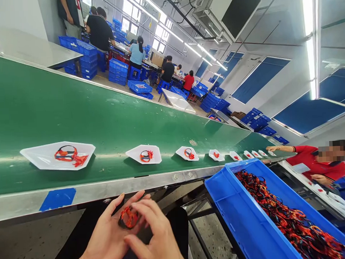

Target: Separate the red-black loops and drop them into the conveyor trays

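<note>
A small coiled red-and-black wire [129, 217] rests against the palm of my left hand [105, 230], whose fingers are stretched upward around it. Over the coil curves my right hand [157, 230], thumb and fingers apart; its fingertips overlap the coil's right side, and whether they touch is unclear. Both hands are in front of the conveyor's metal edge. On the green belt [84, 113] sits a white tray [39, 155] with a red-and-black wire coil [66, 156] in it. Farther right, a second white tray [130, 155] carries a similar coil [146, 156].
Beside my right hand a blue crate [234, 214] holds a heap of red-and-black wires [288, 216]. More white trays [180, 152] line the belt rightward. A co-worker in red [306, 160] reaches onto its far end. Blue tape [57, 199] marks the metal rail [106, 190].
</note>
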`<state>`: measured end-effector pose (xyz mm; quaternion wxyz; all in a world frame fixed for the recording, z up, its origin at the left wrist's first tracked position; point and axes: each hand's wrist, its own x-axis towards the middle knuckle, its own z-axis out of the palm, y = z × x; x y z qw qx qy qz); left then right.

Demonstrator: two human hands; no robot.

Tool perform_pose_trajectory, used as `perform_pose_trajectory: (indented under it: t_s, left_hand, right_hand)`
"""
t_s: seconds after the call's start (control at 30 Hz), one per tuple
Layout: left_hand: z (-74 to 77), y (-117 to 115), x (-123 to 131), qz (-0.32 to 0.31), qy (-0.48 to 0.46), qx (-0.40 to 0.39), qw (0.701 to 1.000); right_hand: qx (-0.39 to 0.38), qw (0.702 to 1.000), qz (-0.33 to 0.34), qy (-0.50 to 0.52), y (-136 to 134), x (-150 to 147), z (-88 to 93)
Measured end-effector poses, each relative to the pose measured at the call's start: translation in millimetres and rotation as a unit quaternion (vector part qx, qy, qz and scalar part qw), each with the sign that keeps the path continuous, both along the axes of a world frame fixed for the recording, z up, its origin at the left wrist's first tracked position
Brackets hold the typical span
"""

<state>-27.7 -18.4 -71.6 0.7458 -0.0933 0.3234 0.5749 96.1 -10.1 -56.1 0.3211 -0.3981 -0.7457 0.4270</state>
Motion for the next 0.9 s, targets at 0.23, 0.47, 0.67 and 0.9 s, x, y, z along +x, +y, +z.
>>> perform_pose_trajectory:
  t_s: [0.23,0.47,0.67,0.9]
  left_hand:
    - [2.8,-5.9,4.2,-0.035,-0.027,0.059,0.997]
    - [-4.8,-2.7,9.3,-0.037,-0.027,0.028,0.999]
    - [-6.1,-3.3,8.0,-0.038,-0.018,0.029,0.999]
    - [-4.4,-2.1,7.1,-0.030,0.000,0.009,1.000]
  right_hand:
    - [-0.405,0.804,-0.140,0.413,1.2,15.0,-20.1]
    - [-0.488,0.655,-0.152,0.556,5.2,26.8,-17.9]
    - [-0.487,0.656,-0.141,0.559,9.5,27.2,-20.4]
    - [-0.456,0.706,-0.118,0.529,11.8,27.8,-23.0]
